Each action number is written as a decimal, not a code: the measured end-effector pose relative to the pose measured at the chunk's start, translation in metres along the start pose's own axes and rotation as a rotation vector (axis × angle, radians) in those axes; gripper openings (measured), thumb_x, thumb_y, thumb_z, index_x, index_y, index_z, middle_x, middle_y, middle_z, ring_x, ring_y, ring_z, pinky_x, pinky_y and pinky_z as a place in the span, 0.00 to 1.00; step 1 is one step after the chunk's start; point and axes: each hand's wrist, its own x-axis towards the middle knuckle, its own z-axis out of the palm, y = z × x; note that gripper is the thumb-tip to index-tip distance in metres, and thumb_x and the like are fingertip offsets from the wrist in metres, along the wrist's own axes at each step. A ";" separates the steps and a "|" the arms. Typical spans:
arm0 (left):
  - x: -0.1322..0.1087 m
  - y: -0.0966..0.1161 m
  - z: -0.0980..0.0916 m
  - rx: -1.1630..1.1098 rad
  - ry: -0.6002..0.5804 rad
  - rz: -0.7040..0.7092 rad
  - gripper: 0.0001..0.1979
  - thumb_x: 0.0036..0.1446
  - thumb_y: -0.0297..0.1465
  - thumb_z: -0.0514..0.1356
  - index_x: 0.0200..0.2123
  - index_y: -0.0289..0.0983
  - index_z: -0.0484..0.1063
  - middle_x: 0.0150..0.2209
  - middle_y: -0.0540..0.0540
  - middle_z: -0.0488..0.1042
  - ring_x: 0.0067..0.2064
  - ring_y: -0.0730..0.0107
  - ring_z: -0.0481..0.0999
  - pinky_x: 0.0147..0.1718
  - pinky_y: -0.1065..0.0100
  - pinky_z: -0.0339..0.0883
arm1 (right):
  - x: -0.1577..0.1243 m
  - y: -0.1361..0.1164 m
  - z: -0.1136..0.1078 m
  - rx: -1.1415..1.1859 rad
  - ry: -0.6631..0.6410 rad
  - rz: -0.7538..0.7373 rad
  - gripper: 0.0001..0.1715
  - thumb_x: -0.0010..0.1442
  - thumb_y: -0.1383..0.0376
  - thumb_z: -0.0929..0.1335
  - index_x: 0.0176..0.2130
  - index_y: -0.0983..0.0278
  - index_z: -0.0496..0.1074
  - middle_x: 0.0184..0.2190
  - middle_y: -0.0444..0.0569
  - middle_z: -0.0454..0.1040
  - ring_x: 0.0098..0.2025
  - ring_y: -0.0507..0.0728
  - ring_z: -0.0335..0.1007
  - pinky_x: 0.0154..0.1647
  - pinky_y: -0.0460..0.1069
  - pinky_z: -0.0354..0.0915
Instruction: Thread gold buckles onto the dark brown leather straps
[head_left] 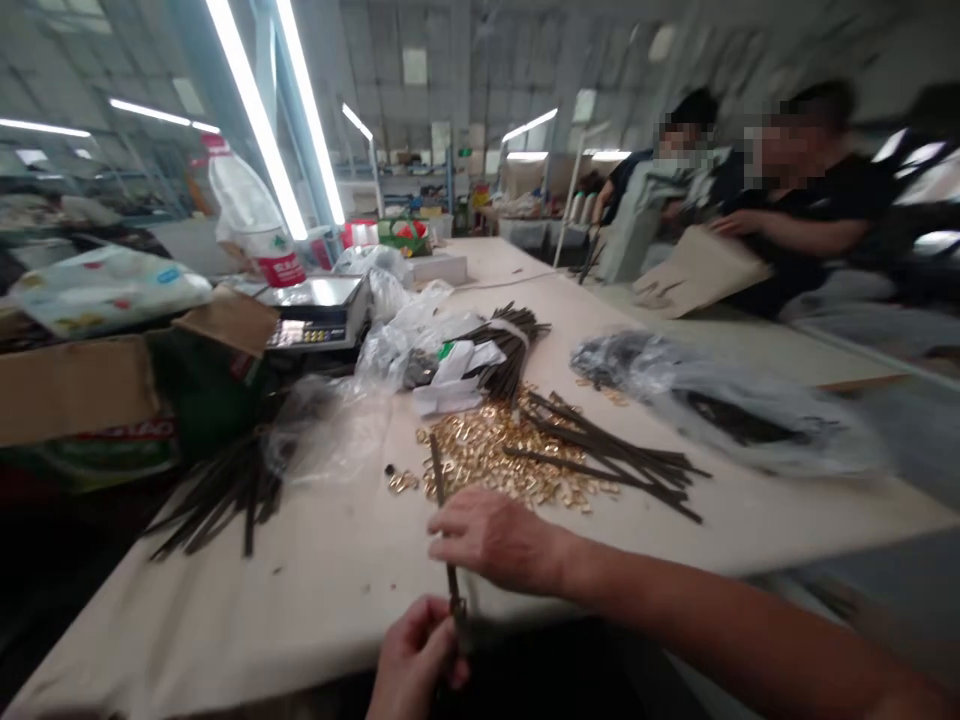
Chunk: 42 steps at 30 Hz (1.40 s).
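A narrow dark strap (438,468) stands nearly upright at the table's front edge, with a small brassy metal fitting near its lower end. My left hand (420,655) pinches that lower end between thumb and fingers. Higher up, my right hand (499,540) is closed around the same strap, its fingertips pointing left. Just beyond lies a heap of small gold-coloured metal fittings (480,450). Several loose dark straps (622,455) rest across the heap's right side, and a banded bundle of straps (514,350) lies behind it.
More dark straps (217,500) hang over the table's left edge. Clear plastic bags (330,430) lie nearby, with another bag (735,420) at right. A scale (322,310) carries a plastic bottle (259,215). Across the right side, a person (810,200) handles a brown sheet (701,270).
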 end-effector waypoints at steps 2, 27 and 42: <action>-0.006 -0.006 -0.001 -0.077 0.064 0.015 0.20 0.45 0.47 0.69 0.25 0.35 0.72 0.17 0.53 0.68 0.19 0.76 0.65 0.22 0.72 0.58 | -0.015 -0.010 0.012 0.147 0.109 0.115 0.12 0.68 0.68 0.62 0.42 0.63 0.76 0.35 0.49 0.74 0.36 0.54 0.68 0.37 0.47 0.63; -0.005 -0.019 0.017 -0.211 0.129 0.088 0.13 0.53 0.38 0.68 0.32 0.34 0.74 0.22 0.52 0.74 0.21 0.79 0.70 0.22 0.77 0.62 | -0.040 -0.072 0.071 1.695 0.407 1.098 0.23 0.52 0.49 0.74 0.25 0.65 0.70 0.21 0.42 0.74 0.23 0.49 0.70 0.26 0.44 0.64; -0.004 -0.016 0.012 -0.170 0.066 0.062 0.12 0.55 0.38 0.65 0.32 0.33 0.72 0.20 0.53 0.71 0.19 0.80 0.67 0.20 0.78 0.58 | -0.039 -0.068 0.071 1.673 0.317 1.021 0.25 0.49 0.53 0.76 0.41 0.64 0.68 0.25 0.41 0.74 0.23 0.51 0.71 0.22 0.44 0.63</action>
